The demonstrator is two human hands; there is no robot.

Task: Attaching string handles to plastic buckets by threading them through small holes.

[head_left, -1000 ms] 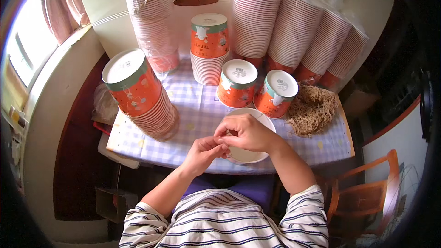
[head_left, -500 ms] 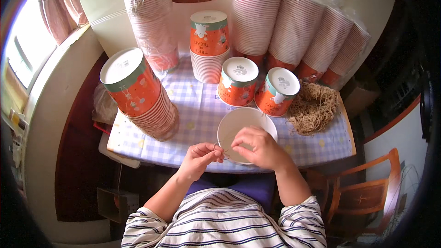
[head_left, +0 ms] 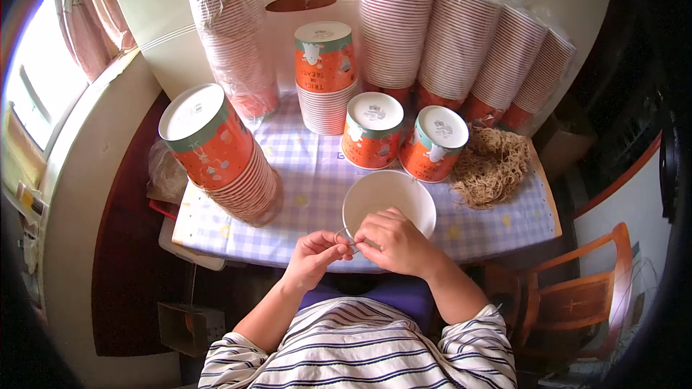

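The left hand and right hand pinch a thin wire handle at the near rim of an open white paper cup; it sits on the checked tablecloth, before two upturned orange cups.

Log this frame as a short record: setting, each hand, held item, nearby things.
setting: checked table seen from above
left hand: pinches a thin wire handle at the cup's rim
right hand: grips the near rim of the open paper cup
nearby: two upturned orange cups, stacked cups, pile of tan cord, wooden chair
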